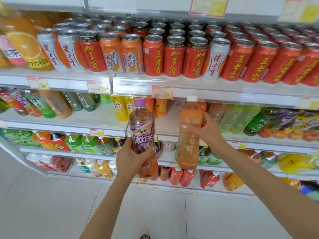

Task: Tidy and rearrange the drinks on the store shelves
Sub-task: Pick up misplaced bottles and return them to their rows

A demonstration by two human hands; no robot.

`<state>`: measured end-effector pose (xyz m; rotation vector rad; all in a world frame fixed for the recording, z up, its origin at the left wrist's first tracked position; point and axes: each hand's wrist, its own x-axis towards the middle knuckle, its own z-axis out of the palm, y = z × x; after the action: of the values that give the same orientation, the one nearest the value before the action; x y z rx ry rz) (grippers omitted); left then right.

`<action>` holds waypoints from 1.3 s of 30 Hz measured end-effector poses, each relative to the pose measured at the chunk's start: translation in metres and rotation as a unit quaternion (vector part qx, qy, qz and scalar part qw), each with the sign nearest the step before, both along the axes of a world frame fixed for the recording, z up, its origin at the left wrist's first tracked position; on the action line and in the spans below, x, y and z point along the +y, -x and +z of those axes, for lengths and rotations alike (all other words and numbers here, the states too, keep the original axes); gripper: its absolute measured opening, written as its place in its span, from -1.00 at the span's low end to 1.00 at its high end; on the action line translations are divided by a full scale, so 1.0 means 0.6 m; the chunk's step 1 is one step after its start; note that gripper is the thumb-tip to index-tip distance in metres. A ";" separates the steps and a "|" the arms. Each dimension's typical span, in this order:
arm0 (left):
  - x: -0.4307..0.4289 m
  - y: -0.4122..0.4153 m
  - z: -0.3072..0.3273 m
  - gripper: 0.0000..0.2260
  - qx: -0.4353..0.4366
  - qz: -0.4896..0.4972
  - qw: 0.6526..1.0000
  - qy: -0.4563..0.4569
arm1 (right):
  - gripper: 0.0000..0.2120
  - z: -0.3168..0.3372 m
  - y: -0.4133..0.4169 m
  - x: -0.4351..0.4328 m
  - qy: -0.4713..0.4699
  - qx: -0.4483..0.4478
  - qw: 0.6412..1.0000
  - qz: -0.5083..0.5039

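Since both looked full, the plastic bottles likely felt fairly heavy, firm but slightly squeezable, with slick label sleeves, so a wrap round the mid-body seemed safest. The left hand (132,159) gripped the purple-capped iced tea bottle (142,125) low on its body, fingers (153,150) curled round it. The right hand (207,133) clasped the white-capped orange tea bottle (189,152) at its waist, fingers (188,128) closed across its front. Both bottles hung roughly upright in the air before the middle shelf (101,116).
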<state>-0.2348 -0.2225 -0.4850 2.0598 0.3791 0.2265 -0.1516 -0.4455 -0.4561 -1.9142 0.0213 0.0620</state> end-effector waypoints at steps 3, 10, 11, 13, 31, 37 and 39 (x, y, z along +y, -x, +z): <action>-0.020 -0.014 0.016 -0.46 -0.013 -0.013 1.000 0.002 | -0.54 0.091 -0.001 -0.026 -0.062 -0.089 0.993 -0.051; -0.049 -0.031 0.055 -0.40 -0.050 -0.071 0.994 0.065 | -0.59 0.216 -0.008 -0.081 -0.079 -0.222 0.968 -0.088; -0.053 -0.034 0.061 -0.43 -0.051 -0.086 0.991 0.090 | -0.60 0.215 -0.009 -0.084 -0.072 -0.217 0.970 -0.080; -0.061 -0.040 0.070 -0.54 -0.052 -0.109 0.985 0.127 | -0.59 0.199 -0.007 -0.084 -0.058 -0.191 0.978 -0.060; -0.005 -0.003 -0.015 -0.42 0.013 -0.053 0.992 0.112 | -0.27 -0.104 -0.072 0.009 0.045 -0.061 0.996 -0.036; 0.034 0.030 -0.039 -0.32 0.044 -0.036 0.994 0.096 | -0.24 -0.115 -0.133 0.066 0.074 -0.103 0.992 -0.013; 0.045 0.037 -0.044 -0.35 0.052 -0.027 0.994 0.093 | -0.22 -0.119 -0.148 0.077 0.088 -0.108 0.990 0.001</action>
<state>-0.2568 -0.1956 -0.5114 1.8995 0.3927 0.0496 -0.0630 -0.3992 -0.5276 -2.0882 -0.1250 -0.1494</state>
